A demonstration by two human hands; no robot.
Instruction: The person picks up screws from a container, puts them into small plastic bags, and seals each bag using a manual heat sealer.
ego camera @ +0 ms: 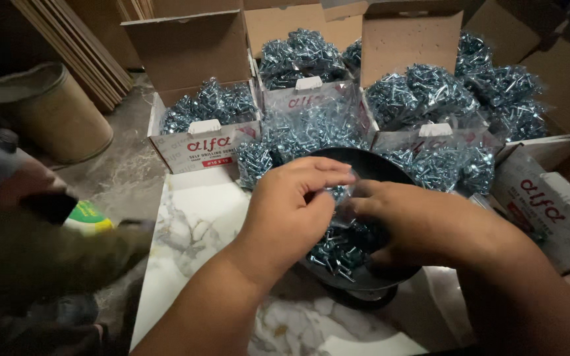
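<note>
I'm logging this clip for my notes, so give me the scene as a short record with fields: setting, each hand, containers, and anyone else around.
setting: marble-patterned slab on a stone floor, dim light
left hand: over the black bowl, fingers on a small clear plastic bag
right hand: at the same bag, from the other side
bowl contents: loose silvery screws
containers: open cardboard boxes packed with bagged screws, behind the bowl
other: round fibre drum at far left
nearby person: dark sleeve at left edge
</note>
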